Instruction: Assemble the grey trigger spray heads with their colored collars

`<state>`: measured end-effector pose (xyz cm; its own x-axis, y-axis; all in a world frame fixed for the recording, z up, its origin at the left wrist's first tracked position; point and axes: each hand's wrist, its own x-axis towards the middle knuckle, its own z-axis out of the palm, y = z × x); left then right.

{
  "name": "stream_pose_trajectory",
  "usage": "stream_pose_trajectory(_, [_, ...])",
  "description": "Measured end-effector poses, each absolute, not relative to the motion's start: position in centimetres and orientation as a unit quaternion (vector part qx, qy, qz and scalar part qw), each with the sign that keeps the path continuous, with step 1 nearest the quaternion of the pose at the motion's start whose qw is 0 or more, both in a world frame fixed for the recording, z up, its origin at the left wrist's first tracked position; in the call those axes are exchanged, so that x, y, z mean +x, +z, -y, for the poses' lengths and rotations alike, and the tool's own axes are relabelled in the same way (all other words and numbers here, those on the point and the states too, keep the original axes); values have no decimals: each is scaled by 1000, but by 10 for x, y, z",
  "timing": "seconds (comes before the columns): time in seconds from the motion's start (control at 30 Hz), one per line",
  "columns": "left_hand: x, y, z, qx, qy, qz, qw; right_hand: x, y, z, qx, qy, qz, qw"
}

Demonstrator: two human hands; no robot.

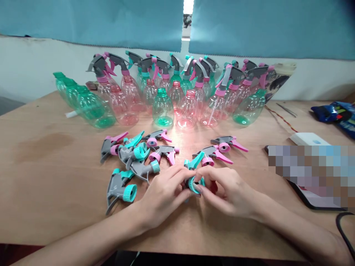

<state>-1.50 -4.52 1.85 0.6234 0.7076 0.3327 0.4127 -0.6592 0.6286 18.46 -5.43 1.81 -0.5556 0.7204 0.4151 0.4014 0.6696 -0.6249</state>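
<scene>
Between both hands, low over the table, is a trigger spray head [195, 184] with a teal collar turned toward me; fingers cover much of its body. My left hand [169, 188] grips it from the left, fingers closed round it. From the right, my right hand [227, 188] pinches the collar with thumb and forefinger. Just behind the hands lie a teal-triggered spray head [195, 160] and a pink-triggered one [213, 153]. Left of my left hand is a loose pile of grey spray heads, among them one with a teal collar [120, 190].
Transparent green [163, 109] and pink bottles [187, 111] stand across the back, several topped with spray heads. Green bottles [95, 109] lean at the left. On the right are a dark-edged tablet or phone [313, 201], a white box [309, 139], tweezers [287, 109] and a blue packet [327, 113].
</scene>
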Motion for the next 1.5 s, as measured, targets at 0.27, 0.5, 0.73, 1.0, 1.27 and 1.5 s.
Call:
stream_pose_trajectory(0.27, [-14,18,47,865,260,-328,276,197,40,52,-358,215,886,203])
stream_pose_trajectory(0.5, [-10,20,50,853,249,-327,322,202,45,51,-369,258,881,146])
stream_pose_trajectory(0.73, [-11,19,52,820,246,-355,376,215,67,49,-380,312,851,185])
stream_pose_trajectory(1.0, [-14,22,51,775,325,-402,364,214,49,35,-445,218,844,205])
stream_pose_trajectory(1.27, [-18,18,50,782,420,-363,284,205,43,39,-401,251,875,102])
stream_pose_trajectory(1.5, [-15,20,51,790,393,-365,299,210,55,37,-454,294,838,78])
